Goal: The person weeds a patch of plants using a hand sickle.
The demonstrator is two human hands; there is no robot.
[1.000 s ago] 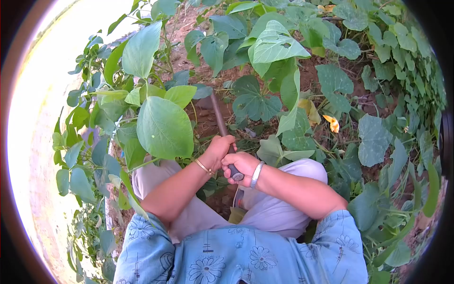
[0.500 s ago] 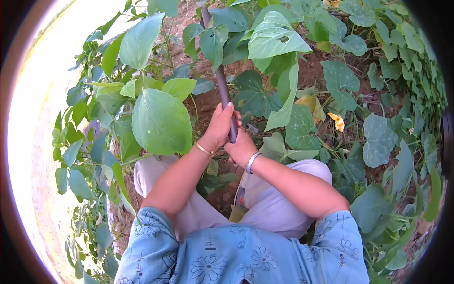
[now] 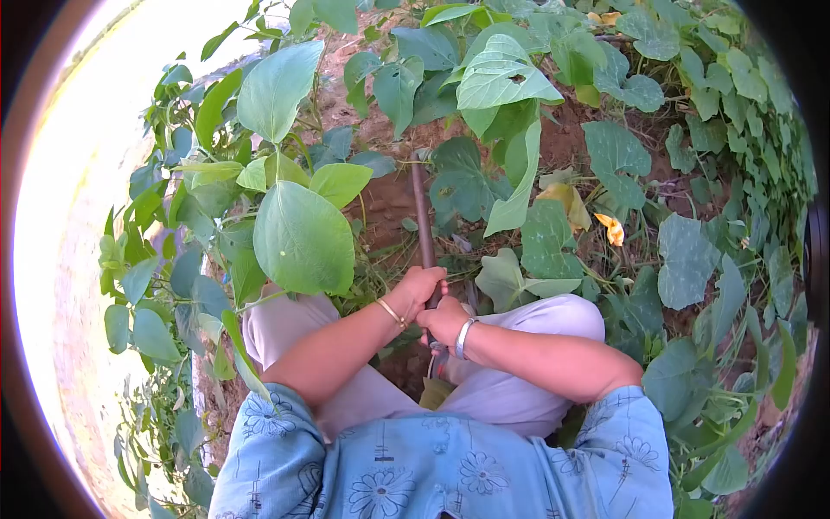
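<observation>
My left hand (image 3: 417, 292) is wrapped round a long, thin dark pole (image 3: 422, 212), higher up its length. Just below it, touching it, my right hand (image 3: 445, 320) grips the same pole. The pole tilts away from my body between the plants, with its far part among leaves and over brown soil. What its lower end looks like below my right hand is hard to make out. Both hands are between my bent knees. A large green leaf (image 3: 304, 238) hangs close to the left of my left hand.
Broad vine leaves (image 3: 687, 259) crowd the right side, with an orange-yellow flower (image 3: 610, 229) among them. Leafy stems stand on the left, before bright ground. Bare soil (image 3: 389, 203) shows ahead. My bent knee (image 3: 566, 320) is beside my right forearm.
Both hands have moved down and toward my body, the left hand more, bringing the pole with them. Its far end now shows lower, near the middle leaves.
</observation>
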